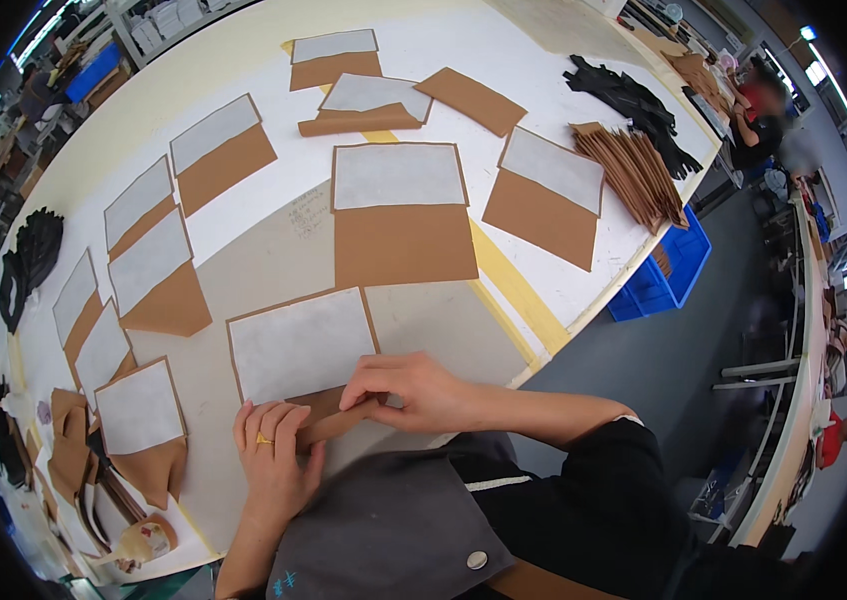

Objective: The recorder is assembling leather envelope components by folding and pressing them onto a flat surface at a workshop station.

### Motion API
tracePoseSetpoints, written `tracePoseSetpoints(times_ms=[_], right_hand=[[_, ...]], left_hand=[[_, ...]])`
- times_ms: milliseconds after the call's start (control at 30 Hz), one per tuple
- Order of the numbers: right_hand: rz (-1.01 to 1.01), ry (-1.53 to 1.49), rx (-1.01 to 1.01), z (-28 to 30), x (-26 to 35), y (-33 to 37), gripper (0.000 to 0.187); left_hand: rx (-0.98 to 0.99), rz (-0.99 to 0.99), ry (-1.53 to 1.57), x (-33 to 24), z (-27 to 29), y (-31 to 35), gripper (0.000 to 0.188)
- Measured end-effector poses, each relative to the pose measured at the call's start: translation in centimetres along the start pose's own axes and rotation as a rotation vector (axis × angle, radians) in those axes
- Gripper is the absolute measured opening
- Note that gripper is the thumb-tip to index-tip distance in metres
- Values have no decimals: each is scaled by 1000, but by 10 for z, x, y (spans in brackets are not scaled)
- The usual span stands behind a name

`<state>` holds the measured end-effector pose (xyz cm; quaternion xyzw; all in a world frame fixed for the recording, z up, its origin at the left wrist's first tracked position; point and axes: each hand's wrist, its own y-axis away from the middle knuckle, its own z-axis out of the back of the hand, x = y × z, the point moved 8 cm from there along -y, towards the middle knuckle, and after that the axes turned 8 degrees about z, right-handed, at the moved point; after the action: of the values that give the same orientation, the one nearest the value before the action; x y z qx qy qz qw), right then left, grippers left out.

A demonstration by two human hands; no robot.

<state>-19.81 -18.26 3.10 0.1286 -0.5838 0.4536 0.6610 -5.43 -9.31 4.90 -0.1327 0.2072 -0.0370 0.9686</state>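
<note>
Close in front of me lies a brown panel (318, 405), leather-like, with a whitish backing sheet (303, 345) covering its far part. Its near edge is lifted and folded back into a narrow strip. My left hand (276, 445), a ring on one finger, grips this folded edge at its left, fingers on top and thumb beneath. Further right, my right hand (411, 393) pinches the same edge between thumb and bent fingers. Just beyond lies a similar panel (405, 245), flat, its far half whitish. Part of the held edge is hidden behind my fingers.
Several more half-covered panels, such as one at the right (543, 215), are spread over the table. A stack of brown pieces (631, 170) and black strips (633, 105) lie at its right edge, above a blue crate (668, 270). A bottle (148, 538) stands lower left. People work beyond.
</note>
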Motion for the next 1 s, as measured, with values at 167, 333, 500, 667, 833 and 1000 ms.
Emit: tracePoseSetpoints(times_ms=[167, 333, 500, 667, 833, 1000], right_hand=[[32, 62, 74, -11, -1, 22, 17], [34, 685, -175, 64, 7, 44, 23], [-252, 1168, -514, 194, -15, 101, 26], [-376, 1147, -541, 234, -42, 113, 24], [-424, 1119, -513, 246, -55, 110, 16], [-329, 883, -794, 241, -22, 127, 8]], left_hand=[[74, -106, 35, -2, -19, 11, 48], [116, -77, 44, 22, -31, 24, 45], [18, -81, -54, 30, -25, 16, 54], [58, -75, -118, 18, -27, -5, 60], [129, 45, -218, 29, -38, -18, 70], [86, 218, -347, 68, -30, -11, 76]])
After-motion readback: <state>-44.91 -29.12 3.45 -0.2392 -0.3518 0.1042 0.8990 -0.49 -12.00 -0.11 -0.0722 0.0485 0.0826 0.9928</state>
